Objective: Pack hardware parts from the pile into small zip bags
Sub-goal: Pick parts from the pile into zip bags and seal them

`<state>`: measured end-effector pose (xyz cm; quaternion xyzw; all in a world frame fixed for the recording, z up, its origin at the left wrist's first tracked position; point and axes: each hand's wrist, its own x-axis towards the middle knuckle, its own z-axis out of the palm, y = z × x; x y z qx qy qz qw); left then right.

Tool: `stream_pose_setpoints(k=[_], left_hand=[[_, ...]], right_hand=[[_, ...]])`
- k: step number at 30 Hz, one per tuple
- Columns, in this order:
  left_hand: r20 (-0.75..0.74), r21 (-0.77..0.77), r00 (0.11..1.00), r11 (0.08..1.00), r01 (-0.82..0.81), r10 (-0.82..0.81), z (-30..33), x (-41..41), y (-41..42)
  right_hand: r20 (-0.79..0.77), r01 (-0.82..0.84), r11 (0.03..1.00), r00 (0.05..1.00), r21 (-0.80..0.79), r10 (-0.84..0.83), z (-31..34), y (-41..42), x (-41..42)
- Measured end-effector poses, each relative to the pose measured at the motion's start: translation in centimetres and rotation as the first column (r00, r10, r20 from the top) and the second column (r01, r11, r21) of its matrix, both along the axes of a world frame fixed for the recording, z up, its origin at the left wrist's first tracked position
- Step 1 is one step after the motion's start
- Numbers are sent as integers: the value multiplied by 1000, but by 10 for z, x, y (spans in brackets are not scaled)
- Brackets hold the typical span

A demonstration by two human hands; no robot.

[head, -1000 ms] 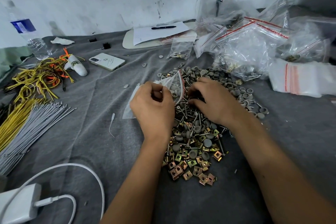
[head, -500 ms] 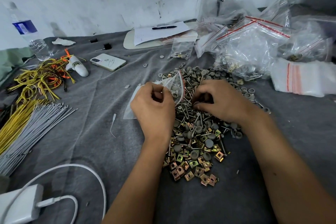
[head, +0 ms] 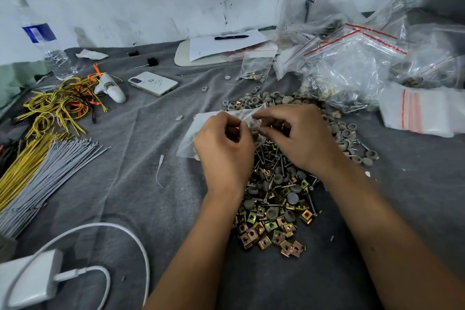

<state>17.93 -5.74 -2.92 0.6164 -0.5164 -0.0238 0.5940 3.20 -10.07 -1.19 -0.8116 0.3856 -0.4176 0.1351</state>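
A pile of hardware (head: 276,199) lies on the grey cloth: brass clip nuts at the front, long screws in the middle, grey round caps at the back. My left hand (head: 224,151) pinches the mouth of a small clear zip bag (head: 193,133) just above the pile's left side. My right hand (head: 299,133) meets it from the right, fingertips pinched at the bag's opening. What the right fingers hold is too blurred to name.
Filled and empty zip bags (head: 357,63) are heaped at the back right. A phone (head: 153,83), paper with a pen (head: 231,37), a water bottle (head: 47,45), yellow and grey wire bundles (head: 37,158) and a white charger (head: 27,282) lie left.
My right hand has lifted off the pile and moved left to the bag's mouth. The bag has tipped flatter in my left hand.
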Motion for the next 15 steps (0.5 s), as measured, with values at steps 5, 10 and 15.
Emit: stream_pose_setpoints(k=[5,10,15], left_hand=[[-104,5,994,999,-41,41,1,3,-1],[-182,4,980,997,-81,80,2,6,-2],[-209,-15,974,995,-97,92,4,6,-2]], right_hand=[[207,161,987,965,5,-159,0,-4,-7],[-179,90,992,981,93,-73,-8,-9,-8],[-353,-2,979,933,203,75,-8,-6,-6]])
